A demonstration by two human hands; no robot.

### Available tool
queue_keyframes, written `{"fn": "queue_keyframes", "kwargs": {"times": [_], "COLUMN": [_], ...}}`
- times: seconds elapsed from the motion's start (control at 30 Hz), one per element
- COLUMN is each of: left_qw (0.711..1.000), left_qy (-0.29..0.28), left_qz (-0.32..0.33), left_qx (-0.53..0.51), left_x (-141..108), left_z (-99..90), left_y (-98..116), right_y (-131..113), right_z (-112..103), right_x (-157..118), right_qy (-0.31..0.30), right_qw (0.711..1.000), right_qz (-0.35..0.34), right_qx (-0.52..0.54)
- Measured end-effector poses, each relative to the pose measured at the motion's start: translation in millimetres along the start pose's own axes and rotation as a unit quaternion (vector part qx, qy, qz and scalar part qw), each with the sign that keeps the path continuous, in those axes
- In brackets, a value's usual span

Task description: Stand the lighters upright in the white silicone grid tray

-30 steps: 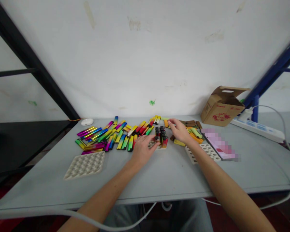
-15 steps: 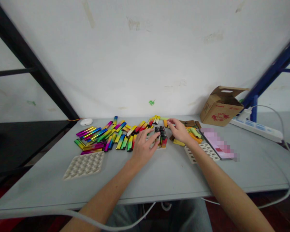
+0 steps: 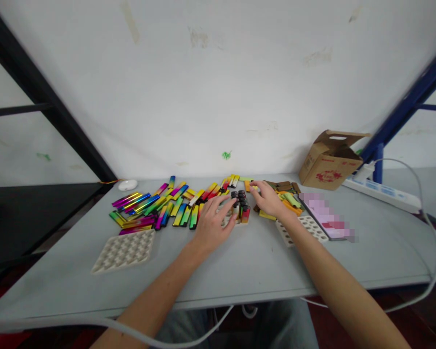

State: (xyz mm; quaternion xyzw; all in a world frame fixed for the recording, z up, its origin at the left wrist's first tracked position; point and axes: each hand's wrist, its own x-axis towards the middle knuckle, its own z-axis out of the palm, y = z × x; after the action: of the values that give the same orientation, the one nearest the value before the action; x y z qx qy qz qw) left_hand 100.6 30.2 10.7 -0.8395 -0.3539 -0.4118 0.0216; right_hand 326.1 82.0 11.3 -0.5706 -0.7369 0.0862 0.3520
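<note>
A grey folding table (image 3: pixel 247 261) stands against a scuffed white wall (image 3: pixel 218 87); a cardboard box (image 3: pixel 329 160) sits at 2 o'clock from the table's centre, and a power strip (image 3: pixel 381 194) lies beyond it. A dimpled beige tray (image 3: pixel 123 250) lies at 8 o'clock, a narrower perforated tray (image 3: pixel 301 231) at 4 o'clock, and a pixelated phone (image 3: pixel 325 215) beside that. Near the middle, a block of upright lighters (image 3: pixel 241 206) stands with black heads up; loose rainbow-coloured lighters (image 3: pixel 156 208) spread at its 9 o'clock, and orange and brown lighters (image 3: pixel 285 191) lie at its 3 o'clock. The left hand (image 3: pixel 212 225) sits at the block's 7 o'clock, fingers spread and reaching its near side, with nothing visibly held; the right hand (image 3: pixel 269 201) sits at 3 o'clock, fingers half curled toward an orange lighter (image 3: pixel 247 186), though whether they grip it cannot be told. The work in hand appears to centre on the block; its tight rows call for careful fingertip work.
</note>
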Motion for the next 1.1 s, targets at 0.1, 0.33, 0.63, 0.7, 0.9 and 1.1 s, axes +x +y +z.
{"fn": "queue_keyframes", "kwargs": {"times": [0.1,0.33,0.63,0.7,0.9,1.1], "left_qw": [1.000,0.984,0.963,0.962,0.958,0.955], "left_qy": [-0.016,-0.174,-0.266,-0.271,-0.283,-0.296], "left_qz": [-0.021,0.003,-0.023,-0.027,-0.024,-0.029], "left_qx": [0.011,0.026,0.027,0.028,0.020,0.002], "left_x": [-1,-6,-6,-5,-5,-5], "left_z": [-7.3,-28.3,-36.7,-36.4,-38.3,-39.4], "left_y": [-11,-46,-49,-49,-54,-58], "right_y": [2,12,18,20,15,8], "right_z": [0,2,9,10,8,13], "right_x": [0,-1,-1,-1,-2,6], "right_qy": [-0.004,-0.027,-0.039,-0.047,-0.037,0.033], "right_qw": [1.000,0.996,0.987,0.986,0.991,0.989], "right_qz": [0.001,-0.035,-0.095,-0.096,-0.077,0.063], "right_qx": [-0.009,-0.078,-0.125,-0.127,-0.099,0.133]}}
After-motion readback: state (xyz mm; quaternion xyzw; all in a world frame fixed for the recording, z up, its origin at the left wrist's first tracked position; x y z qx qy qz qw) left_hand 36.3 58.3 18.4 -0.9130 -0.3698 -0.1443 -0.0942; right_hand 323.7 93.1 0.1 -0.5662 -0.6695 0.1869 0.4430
